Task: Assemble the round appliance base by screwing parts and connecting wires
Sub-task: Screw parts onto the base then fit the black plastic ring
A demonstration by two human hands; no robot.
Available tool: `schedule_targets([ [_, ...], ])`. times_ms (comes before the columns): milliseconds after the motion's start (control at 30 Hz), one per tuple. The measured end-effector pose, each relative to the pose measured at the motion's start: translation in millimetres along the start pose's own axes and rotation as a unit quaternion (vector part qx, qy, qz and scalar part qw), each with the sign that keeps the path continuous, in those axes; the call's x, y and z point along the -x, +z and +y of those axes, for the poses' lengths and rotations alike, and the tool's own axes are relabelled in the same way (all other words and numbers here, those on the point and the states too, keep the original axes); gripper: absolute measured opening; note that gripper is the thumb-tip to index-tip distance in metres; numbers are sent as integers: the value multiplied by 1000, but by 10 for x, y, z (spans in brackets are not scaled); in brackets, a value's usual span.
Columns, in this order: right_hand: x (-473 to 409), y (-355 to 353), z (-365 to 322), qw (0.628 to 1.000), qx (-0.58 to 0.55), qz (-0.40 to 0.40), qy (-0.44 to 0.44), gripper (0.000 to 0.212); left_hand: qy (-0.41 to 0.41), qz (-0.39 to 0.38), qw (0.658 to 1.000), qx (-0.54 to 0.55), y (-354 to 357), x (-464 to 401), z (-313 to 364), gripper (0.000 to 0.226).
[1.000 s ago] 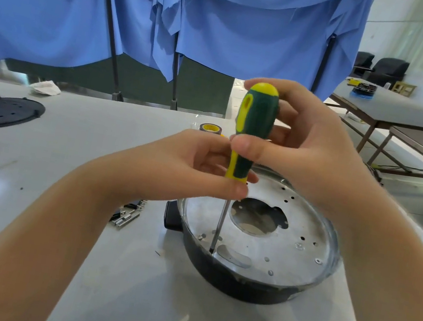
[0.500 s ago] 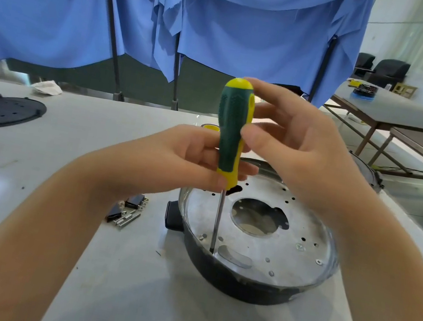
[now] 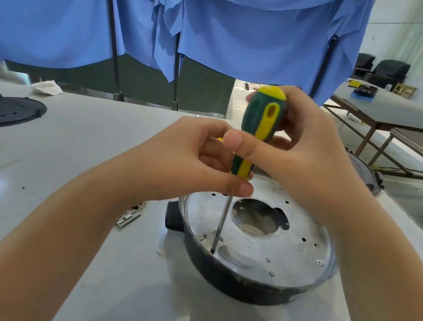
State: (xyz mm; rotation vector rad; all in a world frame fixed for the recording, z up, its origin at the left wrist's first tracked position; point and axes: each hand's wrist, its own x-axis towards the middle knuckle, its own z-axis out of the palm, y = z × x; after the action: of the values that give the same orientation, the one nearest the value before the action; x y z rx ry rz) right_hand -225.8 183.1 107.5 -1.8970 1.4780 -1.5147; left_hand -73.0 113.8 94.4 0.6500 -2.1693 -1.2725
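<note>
The round appliance base (image 3: 239,284) is a black bowl-shaped shell with a silver metal plate (image 3: 294,231) inside, on the white table in front of me. A green and yellow screwdriver (image 3: 263,118) stands nearly upright, its tip on a screw near the plate's front left rim. My right hand (image 3: 304,154) grips the top of the handle, thumb across its front. My left hand (image 3: 190,162) pinches the lower end of the handle, where the steel shaft begins.
Small metal connectors (image 3: 129,216) lie on the table left of the base. Two dark round covers (image 3: 1,109) lie at the far left. Another round part (image 3: 369,174) shows behind my right wrist. Blue cloth hangs behind the table. Other tables stand at the right.
The screwdriver handle has turned in my right hand: its yellow stripe now faces me. My right thumb has moved back across the handle. The tip stays on the same screw.
</note>
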Motion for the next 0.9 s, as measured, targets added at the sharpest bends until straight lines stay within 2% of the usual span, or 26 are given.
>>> schedule_targets([
  [67, 9, -48, -19, 998, -25, -49, 8, 28, -23, -40, 997, 56, -34, 7, -9, 62],
  [133, 15, -114, -28, 993, -76, -90, 20, 29, -26, -70, 994, 80, -55, 10, -23, 72],
  [200, 8, -158, -36, 991, -96, -92, 17, 34, -22, -90, 992, 81, -61, 6, -47, 73],
  [333, 3, -112, -37, 995, -83, -48, 7, 42, -23, -92, 995, 39, -10, -7, -57, 66],
  [467, 13, -10, -36, 999, -4, 27, -31, 33, -1, 9, 998, -62, 61, -24, -49, 70],
  [533, 22, 30, -18, 994, 62, 81, -39, 40, 20, 42, 997, -61, 62, -28, -49, 73],
  [633, 29, 69, 7, 988, 93, 117, -26, 48, 28, 30, 998, -43, 33, -28, -53, 80],
  [733, 23, 48, -9, 1000, -5, 29, -6, 39, 15, -18, 1000, -10, -22, -11, -41, 74],
  [833, 22, -67, -23, 992, -88, -87, 27, 53, 14, -51, 998, 36, -82, 10, -38, 77],
  [900, 25, -142, -35, 978, -161, -128, 42, 62, 21, -64, 996, 50, -109, 18, -38, 76],
])
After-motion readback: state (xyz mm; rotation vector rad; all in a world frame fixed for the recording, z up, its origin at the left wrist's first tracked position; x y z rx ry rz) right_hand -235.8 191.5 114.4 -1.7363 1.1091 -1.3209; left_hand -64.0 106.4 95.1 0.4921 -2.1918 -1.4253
